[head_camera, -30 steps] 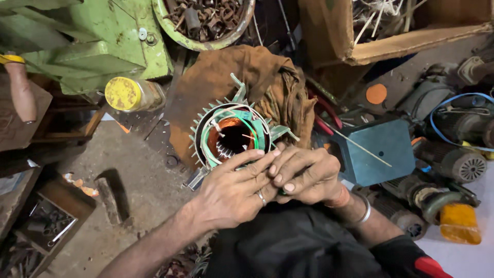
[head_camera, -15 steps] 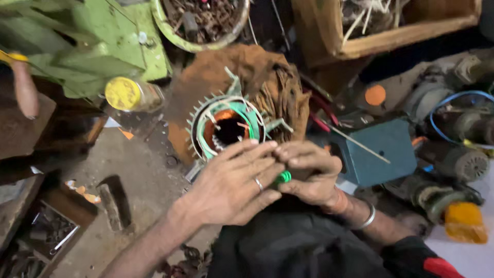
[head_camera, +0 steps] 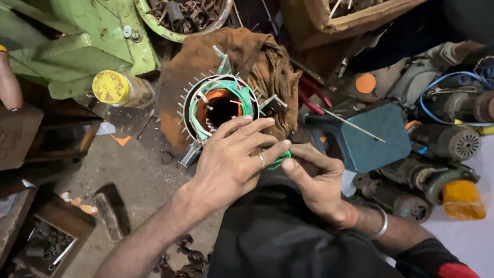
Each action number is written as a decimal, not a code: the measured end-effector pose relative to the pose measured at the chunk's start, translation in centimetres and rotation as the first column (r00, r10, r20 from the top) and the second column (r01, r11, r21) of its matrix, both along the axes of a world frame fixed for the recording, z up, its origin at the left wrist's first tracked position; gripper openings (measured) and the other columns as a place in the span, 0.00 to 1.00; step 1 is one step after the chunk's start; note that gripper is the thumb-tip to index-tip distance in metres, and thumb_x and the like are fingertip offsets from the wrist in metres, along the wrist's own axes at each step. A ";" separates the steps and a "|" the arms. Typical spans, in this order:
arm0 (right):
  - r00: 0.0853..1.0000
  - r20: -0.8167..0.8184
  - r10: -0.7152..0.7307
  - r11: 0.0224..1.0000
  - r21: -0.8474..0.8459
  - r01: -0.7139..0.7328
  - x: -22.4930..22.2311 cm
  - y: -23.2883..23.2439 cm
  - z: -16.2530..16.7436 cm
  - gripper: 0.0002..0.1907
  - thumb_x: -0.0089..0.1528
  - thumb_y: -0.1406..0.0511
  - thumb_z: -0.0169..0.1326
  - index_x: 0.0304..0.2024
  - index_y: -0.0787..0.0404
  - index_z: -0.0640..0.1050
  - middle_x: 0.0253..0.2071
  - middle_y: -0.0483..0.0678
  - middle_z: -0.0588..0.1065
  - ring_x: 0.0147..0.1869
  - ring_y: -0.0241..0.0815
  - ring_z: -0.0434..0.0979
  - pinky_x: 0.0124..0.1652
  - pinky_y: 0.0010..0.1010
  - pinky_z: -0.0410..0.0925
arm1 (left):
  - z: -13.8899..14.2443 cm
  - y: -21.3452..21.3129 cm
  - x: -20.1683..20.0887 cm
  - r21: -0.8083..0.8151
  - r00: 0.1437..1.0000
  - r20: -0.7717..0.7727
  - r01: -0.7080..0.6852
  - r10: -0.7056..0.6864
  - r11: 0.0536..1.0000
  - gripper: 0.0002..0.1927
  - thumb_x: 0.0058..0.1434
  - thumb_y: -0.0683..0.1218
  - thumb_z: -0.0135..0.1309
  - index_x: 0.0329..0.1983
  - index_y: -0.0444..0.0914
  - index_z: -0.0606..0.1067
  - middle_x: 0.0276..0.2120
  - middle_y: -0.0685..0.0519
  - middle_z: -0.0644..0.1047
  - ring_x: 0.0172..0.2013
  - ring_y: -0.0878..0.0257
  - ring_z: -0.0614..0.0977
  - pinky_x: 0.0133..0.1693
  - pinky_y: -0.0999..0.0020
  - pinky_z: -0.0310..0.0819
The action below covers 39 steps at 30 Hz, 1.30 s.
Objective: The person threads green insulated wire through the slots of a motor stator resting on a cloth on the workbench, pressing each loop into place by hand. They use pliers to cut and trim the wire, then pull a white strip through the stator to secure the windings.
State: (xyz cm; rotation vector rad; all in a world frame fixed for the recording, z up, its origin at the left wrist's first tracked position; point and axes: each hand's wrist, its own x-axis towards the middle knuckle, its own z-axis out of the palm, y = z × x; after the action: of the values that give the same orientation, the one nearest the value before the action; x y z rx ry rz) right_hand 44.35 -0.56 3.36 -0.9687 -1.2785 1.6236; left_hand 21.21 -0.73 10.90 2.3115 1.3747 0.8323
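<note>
**While both hands work a green wire at the stator rim**

Left hand point(head_camera: 231, 164), fingers spread, rests on the near rim of the motor stator point(head_camera: 218, 108), seemingly steadying it. Right hand point(head_camera: 316, 183) pinches the green wire point(head_camera: 280, 160) between thumb and fingertips, just beside the left. Brown cloth point(head_camera: 267, 62) lies under and beyond the stator; yellow-capped bottle point(head_camera: 116, 88) far left; old motors point(head_camera: 442, 144) crowd the right.

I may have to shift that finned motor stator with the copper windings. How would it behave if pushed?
The stator looks metal and copper-packed, so probably heavy. It rests on a brown cloth, which might drag along. Its round finned body could roll if tipped.
</note>
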 end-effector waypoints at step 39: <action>0.936 -0.349 -0.040 0.855 -0.497 -0.149 0.7 -1.5 0.0 0.16 0.68 0.69 0.60 0.57 0.66 0.75 0.46 0.49 0.76 0.49 0.41 0.76 0.50 0.40 0.71 | -2.5 -0.5 2.0 0.318 0.989 0.030 -0.150 0.148 0.936 0.21 0.62 0.42 0.59 0.59 0.39 0.79 0.45 0.50 0.80 0.55 0.52 0.83 0.63 0.46 0.71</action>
State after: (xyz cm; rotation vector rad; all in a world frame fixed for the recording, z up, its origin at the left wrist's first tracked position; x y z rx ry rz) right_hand 45.08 -2.09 3.31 -0.8973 -0.6352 2.1343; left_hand 23.24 -1.25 8.39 2.4574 1.5238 1.1869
